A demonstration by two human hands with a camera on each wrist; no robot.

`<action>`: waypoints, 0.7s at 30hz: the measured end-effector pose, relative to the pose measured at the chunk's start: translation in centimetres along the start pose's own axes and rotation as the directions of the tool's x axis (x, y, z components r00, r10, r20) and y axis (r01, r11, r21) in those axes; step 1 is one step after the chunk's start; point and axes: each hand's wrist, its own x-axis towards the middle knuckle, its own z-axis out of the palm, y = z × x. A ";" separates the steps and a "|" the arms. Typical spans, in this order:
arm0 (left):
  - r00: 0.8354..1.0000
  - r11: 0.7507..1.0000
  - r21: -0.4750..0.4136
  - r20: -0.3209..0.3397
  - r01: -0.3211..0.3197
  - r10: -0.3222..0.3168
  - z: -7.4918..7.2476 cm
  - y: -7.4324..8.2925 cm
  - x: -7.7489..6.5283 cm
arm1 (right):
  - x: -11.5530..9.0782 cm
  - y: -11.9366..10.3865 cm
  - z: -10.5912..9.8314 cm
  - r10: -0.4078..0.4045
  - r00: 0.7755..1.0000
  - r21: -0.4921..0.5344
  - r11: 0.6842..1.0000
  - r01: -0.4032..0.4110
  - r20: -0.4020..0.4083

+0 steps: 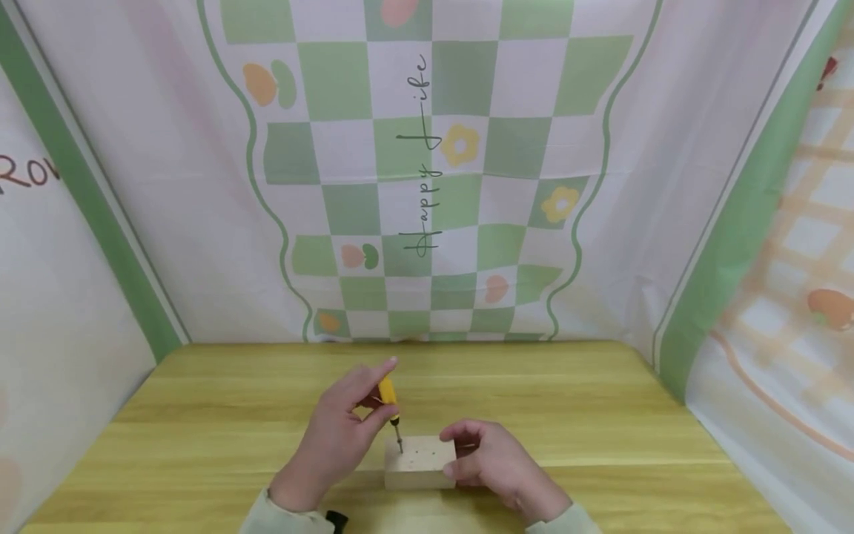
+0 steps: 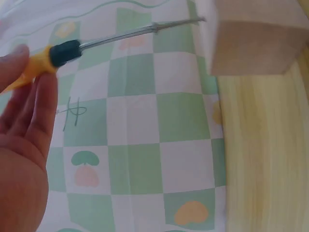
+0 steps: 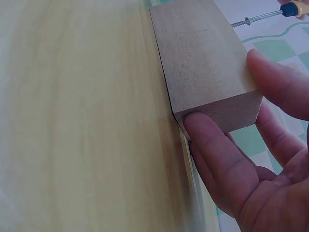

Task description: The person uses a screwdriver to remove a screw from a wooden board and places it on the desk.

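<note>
My left hand point(image 1: 342, 426) grips the yellow handle of a screwdriver point(image 1: 388, 391) between thumb and fingers. Its shaft slants down to a screw point(image 3: 240, 23) at the tip. The screw's point meets the top face of a pale wooden block point(image 1: 420, 480), near its left end, and most of its thread shows above the wood. Several small dark holes or screw spots dot that face. At the block's right end, my right hand point(image 1: 490, 463) holds it, thumb along one edge and fingers against the end. In the left wrist view the screwdriver point(image 2: 67, 52) and the block's side show.
The block sits near the front of a wood-grain table point(image 1: 220, 415). Behind the table hangs a green-and-white checked cloth point(image 1: 400, 200), with more printed cloth at both sides. A small black object point(image 1: 336, 521) lies by the left sleeve.
</note>
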 end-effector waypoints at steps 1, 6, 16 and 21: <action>1.000 0.999 0.030 -0.012 -0.012 0.013 0.0 -0.1 0.0 | 0.0 0.0 0.0 -0.002 1.000 0.001 1.000 0.002 0.000; 0.999 0.997 -0.064 0.026 -0.036 0.038 0.0 -0.2 -0.1 | -0.1 0.1 -0.1 -0.011 1.000 0.002 1.000 0.011 0.007; 0.998 0.997 0.029 -0.002 -0.066 0.066 0.0 -0.2 0.0 | -0.1 0.1 0.0 -0.005 1.000 0.006 1.000 0.005 0.001; 0.998 0.998 -0.009 0.003 -0.060 0.060 0.1 -0.3 0.0 | -0.1 0.1 0.0 -0.007 1.000 0.006 1.000 0.007 0.002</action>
